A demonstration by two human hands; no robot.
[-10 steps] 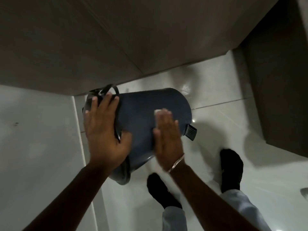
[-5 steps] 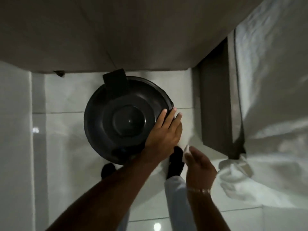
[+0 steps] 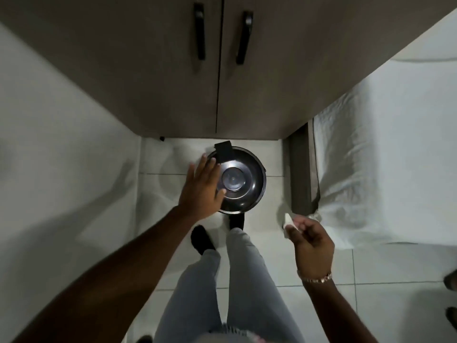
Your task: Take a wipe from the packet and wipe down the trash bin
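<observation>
White floor tiles (image 3: 321, 268) are being occupied by the upright trash bin (image 3: 243, 180) (below cabinet doors (image 3: 173, 82)); the left hand (image 3: 201, 188), fingers spread, is being held over it, while the wipe (image 3: 287, 221) is being pinched by the right hand (image 3: 312, 241).

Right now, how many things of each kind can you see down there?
Trash bin: 1
Wipe: 1
Cupboard handles: 2
Hands: 2
Total: 6
</observation>
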